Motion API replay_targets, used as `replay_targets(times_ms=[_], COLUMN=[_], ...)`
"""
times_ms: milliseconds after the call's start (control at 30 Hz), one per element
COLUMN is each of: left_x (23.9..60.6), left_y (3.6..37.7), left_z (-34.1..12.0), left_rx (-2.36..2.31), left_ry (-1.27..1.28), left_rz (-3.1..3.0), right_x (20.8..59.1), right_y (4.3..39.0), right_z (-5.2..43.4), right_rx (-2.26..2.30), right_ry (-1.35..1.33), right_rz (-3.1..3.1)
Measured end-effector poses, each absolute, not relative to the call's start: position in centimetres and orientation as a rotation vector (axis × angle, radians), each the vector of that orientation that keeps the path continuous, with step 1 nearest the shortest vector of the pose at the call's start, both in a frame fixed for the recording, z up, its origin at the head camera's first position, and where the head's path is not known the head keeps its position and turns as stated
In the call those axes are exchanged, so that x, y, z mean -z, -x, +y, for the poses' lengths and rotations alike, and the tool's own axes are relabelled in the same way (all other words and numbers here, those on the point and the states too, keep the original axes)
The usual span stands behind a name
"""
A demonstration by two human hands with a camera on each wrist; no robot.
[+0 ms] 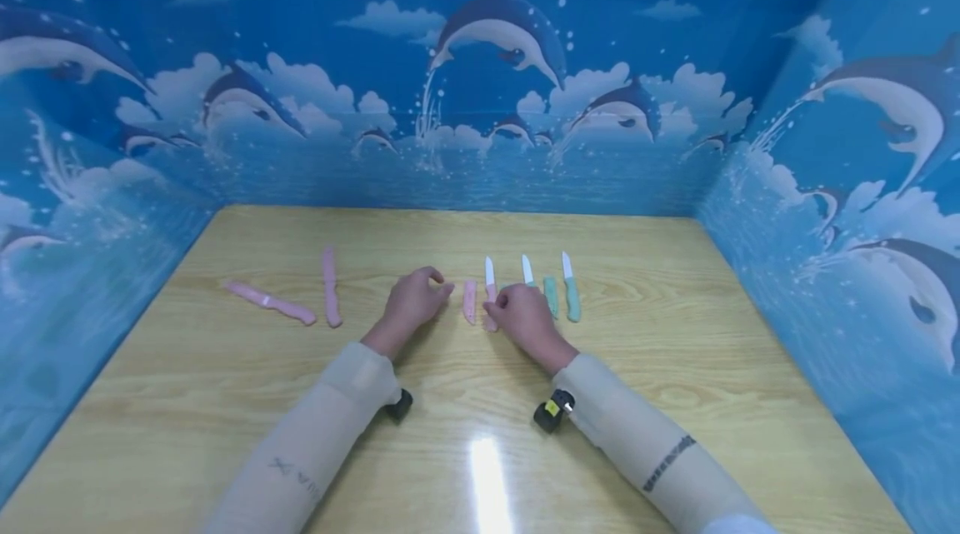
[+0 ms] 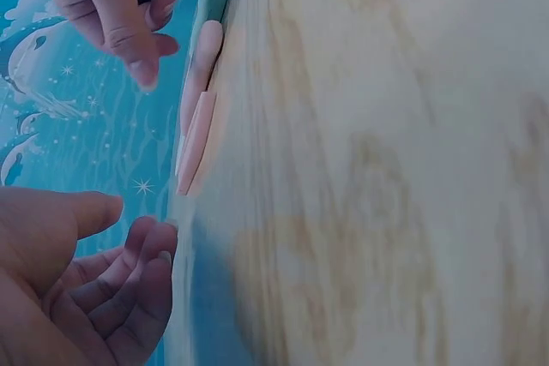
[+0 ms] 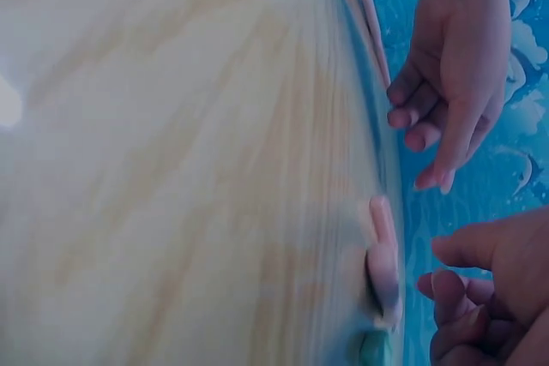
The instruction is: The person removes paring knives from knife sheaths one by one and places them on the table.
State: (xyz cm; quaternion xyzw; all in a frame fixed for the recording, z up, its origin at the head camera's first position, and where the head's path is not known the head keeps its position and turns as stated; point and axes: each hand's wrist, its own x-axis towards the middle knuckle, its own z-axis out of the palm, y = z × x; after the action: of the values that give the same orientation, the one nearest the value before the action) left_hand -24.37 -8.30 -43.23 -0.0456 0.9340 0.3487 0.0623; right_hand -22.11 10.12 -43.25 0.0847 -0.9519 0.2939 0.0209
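Observation:
My left hand [image 1: 417,301] hovers over the table, left of a pink sheath [image 1: 469,302], with fingers loosely bent and nothing in them. Beside that sheath lies a pink-handled paring knife [image 1: 491,291], its bare blade pointing away from me. Over this knife's handle is my right hand [image 1: 523,316]. In the right wrist view a gap shows between its thumb [image 3: 467,246] and fingers, and they hold nothing. The right hand partly covers a green-handled knife [image 1: 527,267]. Right of it lie a green sheath [image 1: 551,294] and another bare green-handled knife [image 1: 572,292].
Two pink knives in pink sheaths lie on the left: one slanted [image 1: 270,301], one nearly upright in view [image 1: 331,287]. The wood-grain table [image 1: 420,467] ends at a blue dolphin-print backdrop [image 1: 315,159], which also rises on both sides.

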Motion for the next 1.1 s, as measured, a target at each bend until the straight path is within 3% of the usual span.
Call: replay_targets(times_ms=[1100], left_x=[42.8], left_y=[24.4], left_z=[-12.5], left_rx=[-1.063], left_ry=[0.141], left_rz=[2.846], right_x=[43.0], right_y=[21.5], right_z=[3.5], right_rx=[-0.903], right_ry=[-0.553], right_rz=[-2.934])
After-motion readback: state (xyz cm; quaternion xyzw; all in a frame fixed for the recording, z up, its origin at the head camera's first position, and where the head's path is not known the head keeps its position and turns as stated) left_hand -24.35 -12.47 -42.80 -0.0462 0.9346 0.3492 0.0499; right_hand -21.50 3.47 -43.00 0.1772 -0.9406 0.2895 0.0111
